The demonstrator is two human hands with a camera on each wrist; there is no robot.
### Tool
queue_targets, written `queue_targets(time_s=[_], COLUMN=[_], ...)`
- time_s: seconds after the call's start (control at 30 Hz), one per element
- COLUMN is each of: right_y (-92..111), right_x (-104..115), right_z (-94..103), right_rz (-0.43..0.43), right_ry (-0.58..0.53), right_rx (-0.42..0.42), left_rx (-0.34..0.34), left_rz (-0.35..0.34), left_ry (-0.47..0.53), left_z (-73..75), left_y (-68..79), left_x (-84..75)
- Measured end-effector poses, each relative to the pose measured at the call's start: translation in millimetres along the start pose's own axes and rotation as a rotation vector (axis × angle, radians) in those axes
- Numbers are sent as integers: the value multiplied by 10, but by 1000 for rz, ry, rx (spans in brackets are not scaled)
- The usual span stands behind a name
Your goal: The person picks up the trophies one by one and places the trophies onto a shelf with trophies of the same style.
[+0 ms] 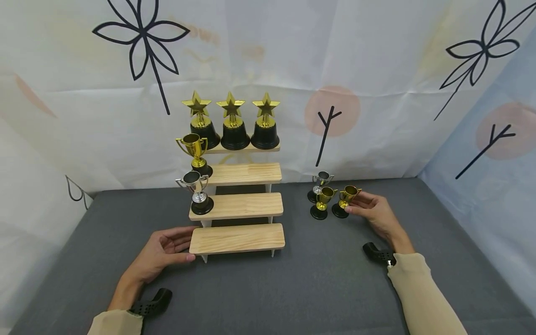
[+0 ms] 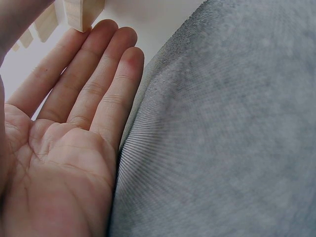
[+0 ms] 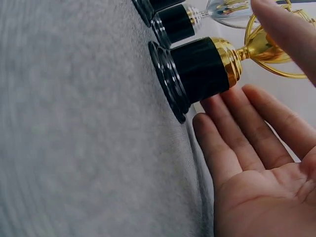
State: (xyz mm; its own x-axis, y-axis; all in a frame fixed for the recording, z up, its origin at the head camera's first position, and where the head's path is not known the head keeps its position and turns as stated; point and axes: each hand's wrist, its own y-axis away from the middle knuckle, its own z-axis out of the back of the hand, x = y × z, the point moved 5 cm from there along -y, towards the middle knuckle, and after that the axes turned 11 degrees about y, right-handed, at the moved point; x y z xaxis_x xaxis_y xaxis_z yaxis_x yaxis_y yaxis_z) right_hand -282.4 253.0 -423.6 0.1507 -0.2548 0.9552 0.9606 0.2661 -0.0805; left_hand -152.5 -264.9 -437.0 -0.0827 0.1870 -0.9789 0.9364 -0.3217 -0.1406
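Observation:
At the left end of the lowest step point(image 1: 237, 238) of a wooden tiered stand is my left hand point(image 1: 157, 253), its fingers nearly straight and the thumb by the front corner. The left wrist view shows the fingertips point(image 2: 129, 35) close to a wooden edge point(image 2: 81, 15). On the right, my right hand point(image 1: 374, 213) is around the near side of a gold trophy cup point(image 1: 347, 194), which stands upright on its black base point(image 3: 197, 69). Its extended fingers point(image 3: 222, 143) are beside that base, the thumb apart from them. Another gold cup point(image 1: 324, 197) and a silver cup point(image 1: 322, 180) stand just left.
Three gold star trophies point(image 1: 231, 121) line the top step. A gold cup point(image 1: 194, 151) and a silver cup point(image 1: 197, 188) stand at the left ends of the two middle steps. Grey cloth point(image 1: 318, 279) covers the table; a printed white backdrop point(image 1: 377, 70) hangs behind.

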Motion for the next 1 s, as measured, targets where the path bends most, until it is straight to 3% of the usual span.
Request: queue_targets(time_s=[0.27, 1.0], right_y=[6, -31], right_x=[-53, -39], right_z=[-35, -87], right_rz=[-40, 29], right_ry=[73, 207], right_rx=[16, 38], left_rx=[25, -6], left_rz=[-16, 4], left_ry=[32, 6], left_z=[-16, -9], left_y=[-6, 1], left_x=[-14, -13])
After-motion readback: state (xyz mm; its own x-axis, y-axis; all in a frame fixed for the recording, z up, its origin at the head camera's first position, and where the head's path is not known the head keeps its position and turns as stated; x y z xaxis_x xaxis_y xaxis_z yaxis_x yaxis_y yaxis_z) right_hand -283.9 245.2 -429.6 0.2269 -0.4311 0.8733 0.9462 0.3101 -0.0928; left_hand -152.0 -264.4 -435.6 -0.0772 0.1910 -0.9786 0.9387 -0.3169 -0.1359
